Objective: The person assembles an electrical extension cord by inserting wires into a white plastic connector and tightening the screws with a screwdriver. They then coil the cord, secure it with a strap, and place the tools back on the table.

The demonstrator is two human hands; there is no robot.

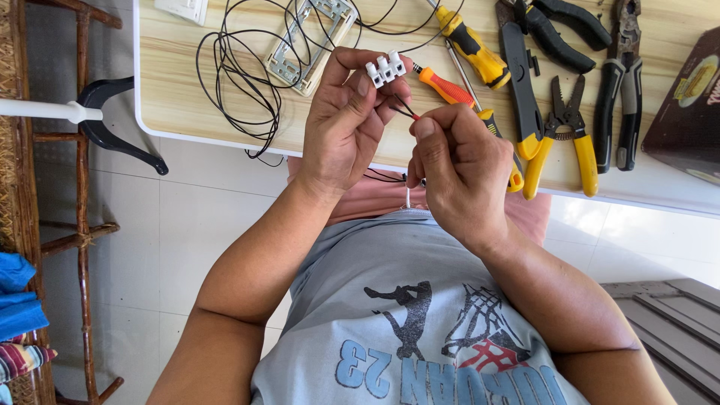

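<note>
— While both forearms rise from the grey shirt, how do the hands sit against the wooden table [187,90]?

— The left hand [346,124] is raised over the table's near edge, wrist bent, thumb and forefinger pinched shut on a white terminal block [385,68]. The right hand [459,169] sits just beside it, nearer the body, curled into a loose fist with thumb and forefinger pressed on thin red and black wires [405,111] that run up toward the block. The hands nearly touch but grip different things.

— So the block is where?

— In the left fingertips, above the table's front edge, just beside the orange-handled screwdriver [447,88].

— How many of each thing lie on the table?

— One block, with about three white screw towers showing. Two screwdrivers by my count: the orange one and a yellow-and-black one [472,45] farther back on the table. A third yellow grip shows behind the right hand; I cannot tell what tool it belongs to. One yellow-handled wire stripper [564,127] toward the table's right end, one black-handled pliers [621,90] beside it, and another dark-handled tool [559,19] at the far edge. One coil of black wire [240,75] on the table's left part, touching one white switch frame [311,41]. One dark cardboard box [690,105] at the right end.
</note>
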